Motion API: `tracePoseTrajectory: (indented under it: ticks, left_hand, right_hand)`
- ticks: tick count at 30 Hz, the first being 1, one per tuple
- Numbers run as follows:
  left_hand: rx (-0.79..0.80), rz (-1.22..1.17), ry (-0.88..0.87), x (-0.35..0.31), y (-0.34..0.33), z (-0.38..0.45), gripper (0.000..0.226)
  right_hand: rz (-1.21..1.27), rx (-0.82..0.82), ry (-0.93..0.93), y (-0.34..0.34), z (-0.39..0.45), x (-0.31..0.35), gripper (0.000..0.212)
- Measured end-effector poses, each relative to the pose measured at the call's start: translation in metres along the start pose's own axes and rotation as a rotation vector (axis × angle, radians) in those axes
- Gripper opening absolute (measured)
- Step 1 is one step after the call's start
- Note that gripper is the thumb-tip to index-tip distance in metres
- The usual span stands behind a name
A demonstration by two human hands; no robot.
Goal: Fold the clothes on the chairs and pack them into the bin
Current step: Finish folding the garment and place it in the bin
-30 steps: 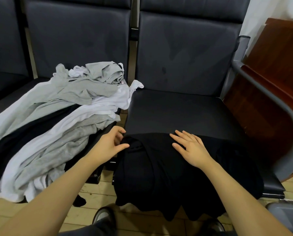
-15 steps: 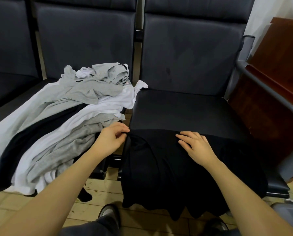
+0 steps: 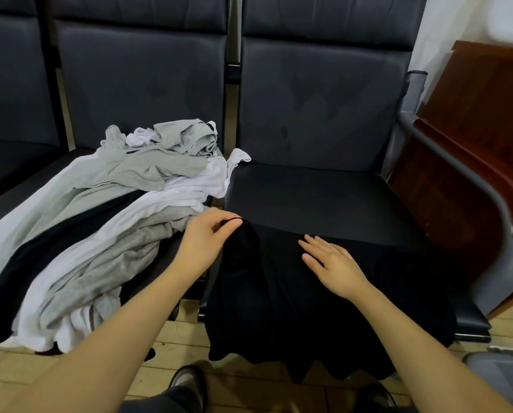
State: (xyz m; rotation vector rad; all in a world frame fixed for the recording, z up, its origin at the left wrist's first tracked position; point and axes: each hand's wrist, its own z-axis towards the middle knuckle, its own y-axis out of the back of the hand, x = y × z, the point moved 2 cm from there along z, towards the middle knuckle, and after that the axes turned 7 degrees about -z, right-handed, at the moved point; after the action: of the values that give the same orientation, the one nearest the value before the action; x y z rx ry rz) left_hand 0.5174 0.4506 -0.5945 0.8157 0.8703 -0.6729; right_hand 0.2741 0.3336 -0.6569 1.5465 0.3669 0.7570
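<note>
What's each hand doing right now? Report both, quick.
Left hand: closed, pinching the top edge of the black garment.
Right hand: open, fingers straight, resting flat on the black garment.

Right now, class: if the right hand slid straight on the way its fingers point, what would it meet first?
Right hand points up-left across the black garment; probably the left hand pinching its edge, though depth is unclear.

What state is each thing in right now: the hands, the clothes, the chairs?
Left hand: pinches the black garment's edge.
Right hand: flat on the black garment.
Black garment: spread on the right chair seat, hanging over its front.
Clothes pile: unfolded, heaped on the middle chair.
</note>
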Motion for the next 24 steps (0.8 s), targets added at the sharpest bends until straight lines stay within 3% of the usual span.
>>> tracePoseTrajectory:
  ticks: [4, 6, 11, 15, 21, 24]
  left_hand:
    - [0.036, 0.06, -0.144, -0.018, -0.041, 0.0, 0.006]
    - [0.096, 0.108, -0.211, -0.023, -0.067, 0.001, 0.007]
    - [0.271, 0.109, -0.174, -0.021, -0.131, -0.006, 0.016]
    - [0.321, 0.24, -0.088, -0.007, -0.152, -0.009, 0.02]
    - [0.281, 0.39, -0.108, -0.005, -0.154, -0.01, 0.023]
    - [0.26, 0.419, -0.11, -0.005, -0.154, -0.011, 0.024]
  right_hand:
    - [0.262, -0.304, -0.045, 0.014, -0.01, -0.002, 0.032]
    - [0.175, -0.391, -0.062, 0.025, -0.02, -0.011, 0.028]
    - [-0.022, -0.507, -0.203, 0.041, -0.055, -0.067, 0.021]
    - [-0.039, -0.381, -0.416, 0.047, -0.076, -0.112, 0.032]
    - [-0.015, -0.24, -0.395, 0.054, -0.086, -0.13, 0.027]
    - [-0.116, -0.191, -0.457, 0.058, -0.09, -0.135, 0.028]
